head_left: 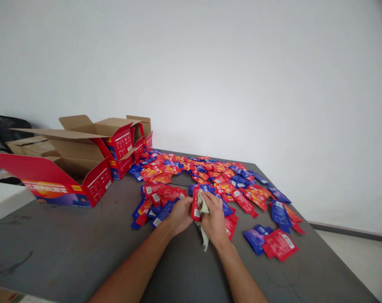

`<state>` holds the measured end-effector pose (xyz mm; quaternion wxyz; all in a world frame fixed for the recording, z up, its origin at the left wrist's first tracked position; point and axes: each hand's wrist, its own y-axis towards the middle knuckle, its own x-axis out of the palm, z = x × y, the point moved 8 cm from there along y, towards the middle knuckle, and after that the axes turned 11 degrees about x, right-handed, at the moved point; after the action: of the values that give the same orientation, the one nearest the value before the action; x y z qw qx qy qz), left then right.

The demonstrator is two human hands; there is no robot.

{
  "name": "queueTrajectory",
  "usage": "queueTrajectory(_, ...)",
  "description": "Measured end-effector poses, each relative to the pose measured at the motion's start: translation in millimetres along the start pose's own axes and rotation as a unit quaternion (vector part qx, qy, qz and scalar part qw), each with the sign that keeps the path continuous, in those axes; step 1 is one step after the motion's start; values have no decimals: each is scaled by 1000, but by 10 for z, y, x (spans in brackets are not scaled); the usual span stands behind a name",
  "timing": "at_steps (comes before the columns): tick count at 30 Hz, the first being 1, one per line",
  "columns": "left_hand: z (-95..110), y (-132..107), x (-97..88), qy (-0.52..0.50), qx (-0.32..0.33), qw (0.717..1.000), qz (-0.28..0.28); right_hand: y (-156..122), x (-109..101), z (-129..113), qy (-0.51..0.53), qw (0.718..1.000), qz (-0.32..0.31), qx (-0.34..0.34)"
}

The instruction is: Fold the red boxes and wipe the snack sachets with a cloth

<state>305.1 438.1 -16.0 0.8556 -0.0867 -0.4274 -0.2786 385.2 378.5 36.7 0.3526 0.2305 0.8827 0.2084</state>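
Here the right hand (213, 219) is closed around a pale cloth (204, 210), whose loose tail hangs out below the wrist, and it presses that cloth against a red packet (195, 205) standing nearly on edge between the two hands. The left hand (180, 215) is curled in from the other side, its fingers pinching the same packet to steady it just above the grey table (70, 248). To wipe well, the steadying hand should probably grip the packet near one edge so the cloth can pass over the whole face in one stroke, then turn it for the other side; a light grip seems wise, since thin packets like these look likely to crease or slip. Just beyond the hands lies a small heap of red and blue packets (159, 202), some touching the left knuckles, so the wiped one is best kept lifted clear of them. Farther out a broad scatter of packets (228, 179) spreads across the table toward the wall, and a few blue and red ones (271, 242) lie apart at the right. At the left stand open red cardboard boxes (83, 168) with their flaps up, well apart from the hands. A white surface (3, 198) meets the table at the far left edge.
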Motion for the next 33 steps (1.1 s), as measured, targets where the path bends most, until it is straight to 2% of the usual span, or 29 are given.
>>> queueTrajectory(2, 17, -11, 70, -8, 20, 1000, -22, 10, -2, 3, -7, 1000, -2, -4)
queueTrajectory(5, 73, -2, 74, -26, 41, 999, -16, -19, 62, -83, -2, 998, -46, -39)
queueTrajectory(9, 83, 32, -58, -20, 15, 999, 23, -91, 162, -207, 8, 991, -114, -73)
queueTrajectory(11, 59, 34, -140, -6, -1, 999, 47, -101, 177, -225, 11, 989, -127, -76)
queueTrajectory(13, 13, 22, -185, 8, -16, 998, 59, -71, 130, -195, 12, 993, -100, -63)
queueTrajectory(17, -86, -7, -144, 27, -36, 998, 45, 5, -37, -66, -4, 1000, 4, -22)
queueTrajectory(19, -103, -3, -102, 25, -41, 998, 33, 6, -45, -54, -7, 1000, 12, -23)
queueTrajectory(21, -67, 18, -97, 20, -29, 999, 35, -19, 22, -101, -2, 999, -23, -40)
queueTrajectory(24, 40, 42, -205, 53, 6, 996, 77, -91, 172, -229, 1, 991, -112, -67)
queueTrajectory(28, 179, 26, -365, 182, 65, 972, 133, -134, 239, -338, 1, 980, -184, -79)
queueTrajectory(31, 302, 30, -279, 309, 137, 937, 92, -77, 166, -286, 4, 981, -182, -64)
queueTrajectory(33, 401, 21, -200, 391, 176, 901, 68, -10, 71, -188, -6, 988, -150, -44)
